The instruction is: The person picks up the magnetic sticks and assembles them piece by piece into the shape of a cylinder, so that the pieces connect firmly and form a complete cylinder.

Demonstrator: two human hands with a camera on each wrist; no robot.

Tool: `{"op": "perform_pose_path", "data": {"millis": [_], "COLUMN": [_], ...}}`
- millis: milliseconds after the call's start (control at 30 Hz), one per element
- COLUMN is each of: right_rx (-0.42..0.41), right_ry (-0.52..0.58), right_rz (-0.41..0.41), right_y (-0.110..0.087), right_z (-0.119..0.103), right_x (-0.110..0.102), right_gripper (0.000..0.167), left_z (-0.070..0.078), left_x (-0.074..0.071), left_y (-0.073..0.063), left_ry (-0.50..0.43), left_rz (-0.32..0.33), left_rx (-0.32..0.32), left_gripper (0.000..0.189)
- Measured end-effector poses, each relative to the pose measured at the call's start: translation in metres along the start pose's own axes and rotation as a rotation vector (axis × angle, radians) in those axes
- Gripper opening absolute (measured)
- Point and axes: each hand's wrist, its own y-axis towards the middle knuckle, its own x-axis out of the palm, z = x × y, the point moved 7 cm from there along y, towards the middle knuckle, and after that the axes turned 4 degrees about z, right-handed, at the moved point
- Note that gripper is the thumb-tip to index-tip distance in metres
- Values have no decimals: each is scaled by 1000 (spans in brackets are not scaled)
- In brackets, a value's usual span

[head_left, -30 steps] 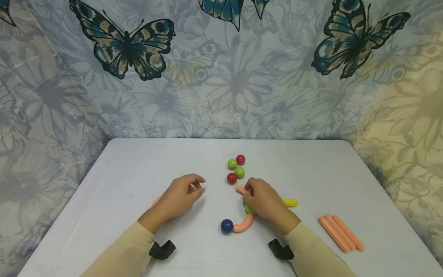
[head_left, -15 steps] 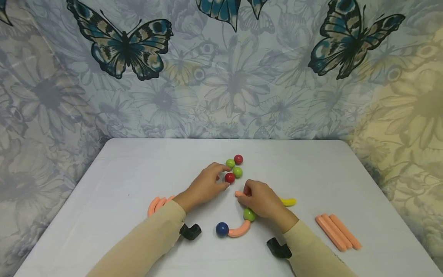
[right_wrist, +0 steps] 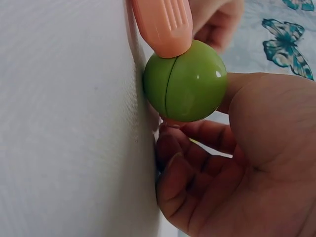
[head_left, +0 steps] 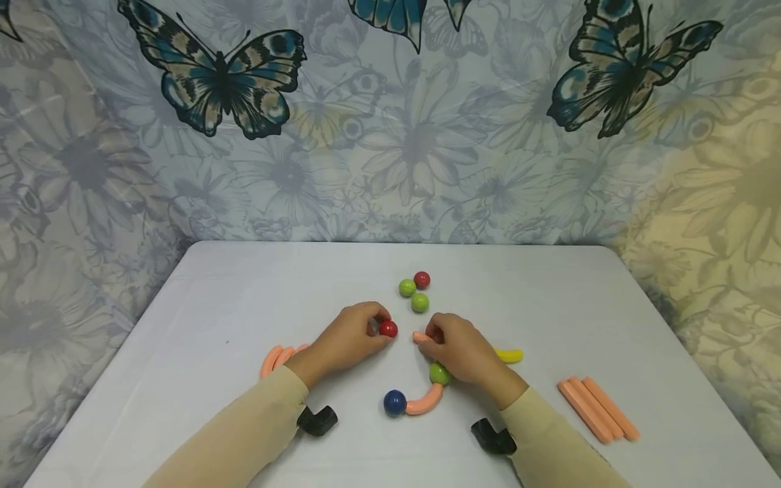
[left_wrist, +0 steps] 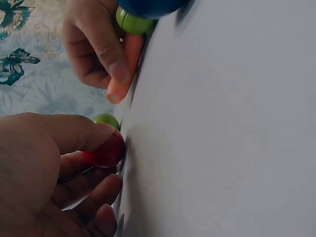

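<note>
My left hand (head_left: 350,339) pinches a red ball (head_left: 388,329) between thumb and fingers, just above or on the table. My right hand (head_left: 464,347) pinches an orange stick (left_wrist: 129,57) whose free end (head_left: 419,337) points toward the red ball, with a gap between them. That stick joins a green ball (right_wrist: 187,84). From the green ball a curved orange piece (head_left: 425,401) runs to a blue ball (head_left: 394,402). A yellow piece (head_left: 509,356) shows from behind my right hand; whether it joins the rest is hidden.
Two green balls (head_left: 419,302) and a red ball (head_left: 422,279) lie farther back on the white table (head_left: 274,278). Several curved orange pieces (head_left: 271,360) lie left, partly behind the left arm. Straight orange sticks (head_left: 598,410) lie side by side at the right.
My left hand moved right to the ball cluster, took hold of the nearest red ball and drew it back toward the front left. My right hand has stayed on the orange stick.
</note>
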Motion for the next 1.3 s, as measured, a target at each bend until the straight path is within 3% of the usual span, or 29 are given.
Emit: {"op": "perform_pose_path", "data": {"millis": [167,333,567,900,1067,1300], "right_rx": [-76,-157,-151,-155,-143,-153], "right_ry": [-2,13,41,31,33,35], "right_rz": [-8,-45,-88,-65,-66,-77], "right_y": [-2,-5,-5,-4,-4,-4], "right_z": [-5,-10,-12,-11,-10,-9], "right_x": [4,8,13,10,10,11], "right_gripper": [18,11,10,17,17,17], "left_z": [-1,0,5,17,15,-7], "left_x": [1,2,9,0,-13,-51], "left_y": [-19,-27,-30,-42,-48,-59], "left_ry": [-32,-71,-104,-47,-74,-151], "left_rz": [15,53,34,51,56,132], "left_rx": [-3,10,20,-33,-73,-154], "left_gripper": [37,33,34,43,42,35]}}
